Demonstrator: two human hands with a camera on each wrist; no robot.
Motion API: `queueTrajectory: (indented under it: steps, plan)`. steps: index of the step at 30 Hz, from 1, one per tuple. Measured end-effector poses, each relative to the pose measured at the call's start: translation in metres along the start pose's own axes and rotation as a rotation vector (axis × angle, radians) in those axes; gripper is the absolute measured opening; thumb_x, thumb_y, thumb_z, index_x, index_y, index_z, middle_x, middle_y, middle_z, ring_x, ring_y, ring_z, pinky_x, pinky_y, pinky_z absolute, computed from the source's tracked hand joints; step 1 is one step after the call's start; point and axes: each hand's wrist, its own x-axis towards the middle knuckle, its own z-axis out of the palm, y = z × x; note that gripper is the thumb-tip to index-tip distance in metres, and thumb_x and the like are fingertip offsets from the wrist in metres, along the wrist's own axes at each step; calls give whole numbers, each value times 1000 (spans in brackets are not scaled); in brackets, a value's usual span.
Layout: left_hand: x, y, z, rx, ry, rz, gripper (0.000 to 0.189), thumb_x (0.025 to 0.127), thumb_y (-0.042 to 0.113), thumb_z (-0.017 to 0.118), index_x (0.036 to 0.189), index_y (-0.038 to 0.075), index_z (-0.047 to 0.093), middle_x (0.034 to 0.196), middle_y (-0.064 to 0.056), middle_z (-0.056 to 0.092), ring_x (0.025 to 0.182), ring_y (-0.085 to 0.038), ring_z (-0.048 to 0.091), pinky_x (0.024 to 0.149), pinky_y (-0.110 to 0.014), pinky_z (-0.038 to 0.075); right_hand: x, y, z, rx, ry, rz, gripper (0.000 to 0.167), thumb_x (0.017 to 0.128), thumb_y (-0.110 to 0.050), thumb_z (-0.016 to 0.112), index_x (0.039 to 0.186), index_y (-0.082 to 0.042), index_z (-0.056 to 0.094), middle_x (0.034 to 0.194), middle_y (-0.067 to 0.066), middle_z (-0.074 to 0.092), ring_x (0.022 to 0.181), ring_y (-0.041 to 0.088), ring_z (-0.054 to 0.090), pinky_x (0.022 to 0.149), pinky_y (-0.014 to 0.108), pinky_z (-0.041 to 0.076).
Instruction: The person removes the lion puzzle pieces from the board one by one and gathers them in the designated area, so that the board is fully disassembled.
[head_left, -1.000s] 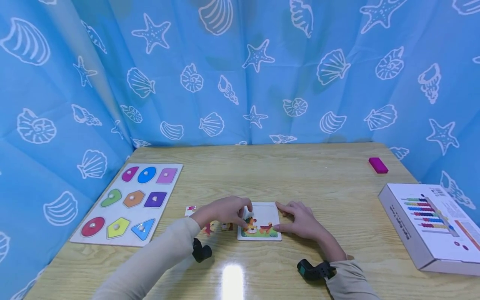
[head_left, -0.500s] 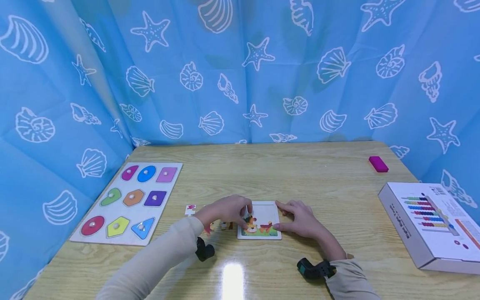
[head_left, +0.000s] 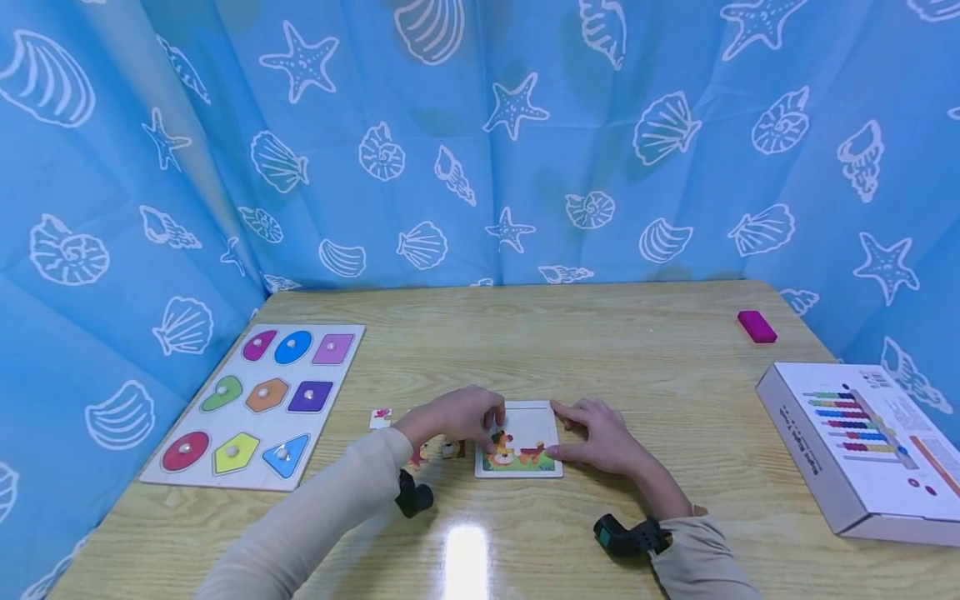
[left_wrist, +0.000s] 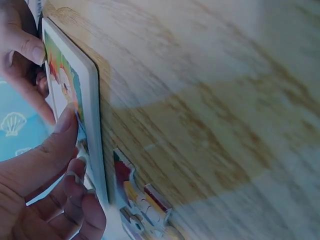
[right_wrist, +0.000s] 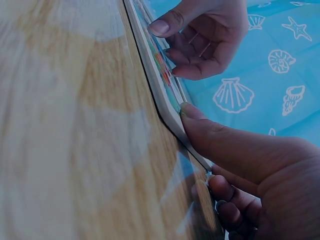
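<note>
A small white jigsaw tray [head_left: 519, 476] lies on the table, its lower part filled with joined pieces [head_left: 532, 457] that show an orange animal on green grass. My left hand [head_left: 459, 417] reaches over its left side, thumb and curled fingers at a puzzle piece [head_left: 498, 439] there; the thumb [left_wrist: 65, 120] presses down by the picture. At the opposite edge, my right hand [head_left: 603, 439] grips the tray, thumb on the rim [right_wrist: 187, 135] and fingers along the outer side. Loose puzzle pieces [head_left: 453, 451] lie left of the tray, partly hidden by my left arm.
Another loose piece [head_left: 381, 418] lies farther left. A white shape board [head_left: 247, 435] with knobbed coloured shapes occupies the table's left side. To the right stand an abacus box [head_left: 806, 467] and a magenta block [head_left: 757, 327]. A blue shell-print curtain [head_left: 465, 200] hangs behind.
My left hand shifts slightly at the tray's left side, its wrist moving a little up and to the right. The right hand and tray stay put.
</note>
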Motion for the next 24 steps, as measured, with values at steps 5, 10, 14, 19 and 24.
queueTrajectory:
  steps: [5,10,14,19,24]
  plan:
    - [1,-1,-1,-25,-4,3,26,77,14,80,94,7,61,82,-3,58,73,-12,51,68,-27,43,0,-1,0,5,-1,0,73,78,-42,75,135,-3,51,86,-5,44,82,17,35,71,36,24]
    - [3,-3,-1,-41,-2,9,26,76,14,81,92,7,61,82,-2,58,74,-12,52,68,-26,43,0,-1,0,9,1,0,73,78,-41,75,134,-2,51,87,-5,45,81,17,35,72,37,24]
    - [5,-4,-1,-52,1,-4,26,76,14,81,92,8,61,82,-1,57,75,-12,52,68,-26,43,0,0,-1,9,1,1,73,78,-42,75,135,-2,51,88,-5,45,82,17,36,73,37,25]
    - [5,-4,-1,-71,-3,-24,25,76,12,81,91,7,61,83,-1,57,76,-13,51,70,-27,43,0,-1,-2,15,-2,4,73,78,-41,75,135,-2,51,88,-4,45,82,17,35,73,37,24]
    - [5,-2,0,-77,-11,-50,24,77,12,80,90,8,61,83,1,55,77,-13,50,71,-27,43,-1,-3,-2,17,-4,2,72,78,-40,76,134,-2,51,88,-4,45,81,17,35,72,37,24]
